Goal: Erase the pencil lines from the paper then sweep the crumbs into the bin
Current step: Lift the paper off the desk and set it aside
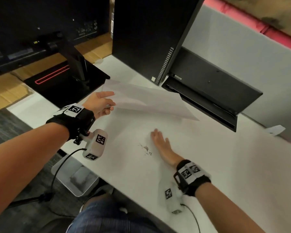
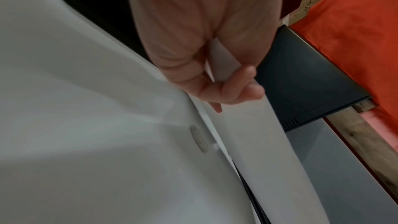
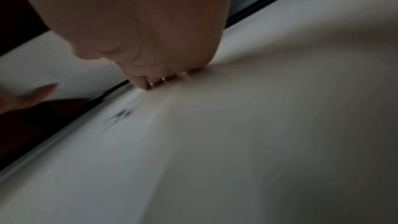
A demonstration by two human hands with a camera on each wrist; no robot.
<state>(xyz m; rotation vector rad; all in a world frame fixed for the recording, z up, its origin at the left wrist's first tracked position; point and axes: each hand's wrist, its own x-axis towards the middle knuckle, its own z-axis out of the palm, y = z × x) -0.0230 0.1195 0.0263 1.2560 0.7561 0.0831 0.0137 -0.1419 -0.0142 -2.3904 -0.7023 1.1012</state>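
**Paper lifted, crumbs exposed on the desk**

Desk (image 1: 208, 174) first: white top, filling most of my head view, with me seated at its near edge. At the back stand a black computer tower (image 1: 146, 36) and, to its right, a flat black device (image 1: 213, 91) lying on the surface. A monitor stand (image 1: 71, 76) with a red-lined base sits at back left.

Paper (image 1: 149, 101) next: one white sheet, raised off the desk and tilted, its left edge high, its far right corner reaching toward the flat black device. I cannot make out any pencil lines on it from here.

Bin (image 1: 74, 175): a pale, open container on the floor below the desk's near-left edge, under my left wrist camera.

My left hand (image 1: 100, 104) pinches the paper's left edge; the left wrist view shows thumb and curled fingers (image 2: 234, 91) closed on the sheet.

My right hand (image 1: 161, 142) lies flat on the desk, fingers straight and together, holding nothing. The right wrist view is blurred but shows fingertips (image 3: 146, 83) touching the surface.

Crumbs (image 1: 145, 148): a small dark scatter on the bare desk just left of my right hand, well short of the desk edge above the bin.
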